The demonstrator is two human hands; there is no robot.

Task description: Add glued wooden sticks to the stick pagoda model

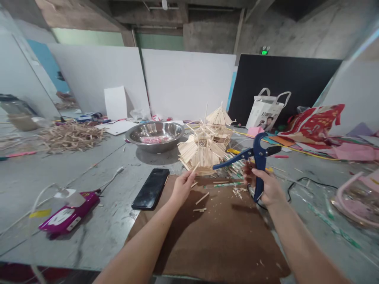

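Note:
My left hand point(182, 187) is closed in a pinch on a short wooden stick point(195, 169), which points up and to the right. In my right hand point(268, 187) is a blue pipe cutter point(259, 163), raised above the brown board point(225, 228); its other handle swings out to the left. Behind my hands stands a tiered pagoda-like model point(207, 148) built of pale wooden sticks. Cut stick pieces point(202, 198) and small offcuts point(237, 192) lie on the board between my hands.
A black phone point(151, 188) lies left of the board, near a purple power strip point(71, 213) with cables. Farther back are a steel bowl point(156, 136) and a heap of wood strips point(72, 136). A white bag point(264, 110) and red packaging point(315, 126) are at the right rear.

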